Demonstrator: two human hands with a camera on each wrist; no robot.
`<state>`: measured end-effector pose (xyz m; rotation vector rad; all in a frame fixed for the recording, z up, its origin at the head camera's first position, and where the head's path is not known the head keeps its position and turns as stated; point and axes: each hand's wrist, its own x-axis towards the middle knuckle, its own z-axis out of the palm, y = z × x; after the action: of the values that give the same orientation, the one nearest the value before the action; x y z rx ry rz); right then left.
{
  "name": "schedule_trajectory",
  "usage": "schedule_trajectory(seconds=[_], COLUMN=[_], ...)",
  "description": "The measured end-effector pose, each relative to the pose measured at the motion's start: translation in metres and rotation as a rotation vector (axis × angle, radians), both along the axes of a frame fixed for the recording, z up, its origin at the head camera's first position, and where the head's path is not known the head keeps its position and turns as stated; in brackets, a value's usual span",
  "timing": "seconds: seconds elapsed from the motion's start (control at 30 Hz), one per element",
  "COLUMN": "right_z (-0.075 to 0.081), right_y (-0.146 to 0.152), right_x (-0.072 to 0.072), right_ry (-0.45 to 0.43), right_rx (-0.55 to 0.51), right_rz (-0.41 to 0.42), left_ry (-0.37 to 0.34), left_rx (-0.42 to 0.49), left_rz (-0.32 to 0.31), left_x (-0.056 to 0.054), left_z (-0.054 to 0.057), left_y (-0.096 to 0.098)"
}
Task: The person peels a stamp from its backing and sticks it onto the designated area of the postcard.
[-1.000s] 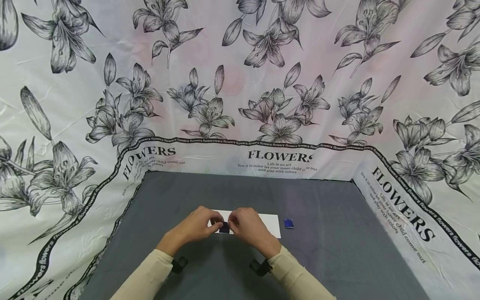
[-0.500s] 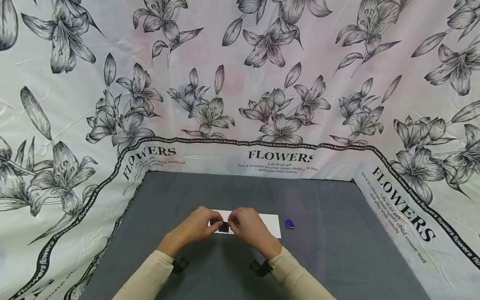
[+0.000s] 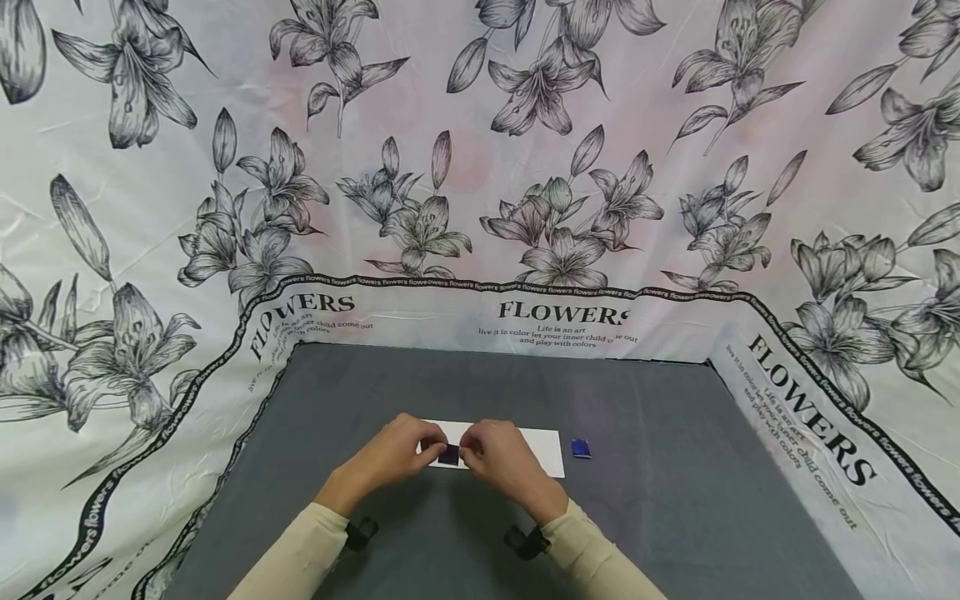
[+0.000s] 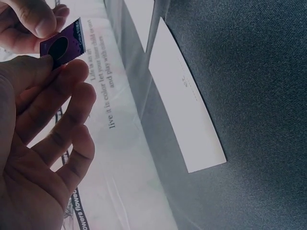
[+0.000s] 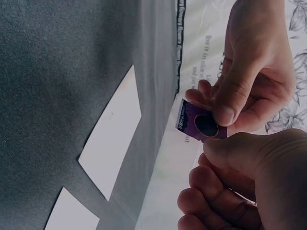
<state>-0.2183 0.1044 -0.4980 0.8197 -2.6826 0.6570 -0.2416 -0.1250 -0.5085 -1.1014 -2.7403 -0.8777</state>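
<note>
A small purple packet (image 3: 448,454) with a dark oval and a serrated edge is held between the two hands. The left hand (image 3: 399,454) pinches one side of it with thumb and forefinger. From the other side, the right hand (image 3: 501,462) pinches it close to the left thumb. The left wrist view shows the purple packet (image 4: 64,45) in the air, with the left hand's other fingers loosely bent. In the right wrist view the packet's (image 5: 199,120) printed face shows, its near corner covered by the thumbs.
Beneath the hands, white cards lie on the grey table; one white card (image 4: 184,105) bears tiny print, and another white card (image 5: 72,213) lies near it. A small blue packet (image 3: 581,448) rests to their right. Flower-printed cloth (image 3: 555,200) surrounds the table's back and sides.
The right hand has shifted very slightly to the right at the packet. The left hand stays nearly where it was, and both keep pinching the packet.
</note>
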Motion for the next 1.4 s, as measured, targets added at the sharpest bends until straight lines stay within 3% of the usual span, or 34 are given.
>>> schedule_trajectory(seconds=[0.4, 0.9, 1.17, 1.4], right_z=[-0.005, -0.003, -0.007, -0.008], right_y=[-0.001, -0.001, -0.002, 0.0], right_x=[0.001, 0.005, 0.005, 0.006], right_ry=[-0.004, 0.021, 0.049, 0.053], right_rx=[-0.012, -0.045, -0.042, -0.011], right_rz=[0.016, 0.019, 0.018, 0.029], left_ry=[0.014, 0.115, 0.072, 0.065], left_rx=[0.035, 0.123, 0.132, 0.137], left_rz=[-0.004, 0.152, 0.057, 0.036], left_x=[0.002, 0.009, 0.008, 0.009], left_z=[-0.002, -0.008, -0.015, -0.016], left_y=[0.002, 0.014, 0.021, 0.023])
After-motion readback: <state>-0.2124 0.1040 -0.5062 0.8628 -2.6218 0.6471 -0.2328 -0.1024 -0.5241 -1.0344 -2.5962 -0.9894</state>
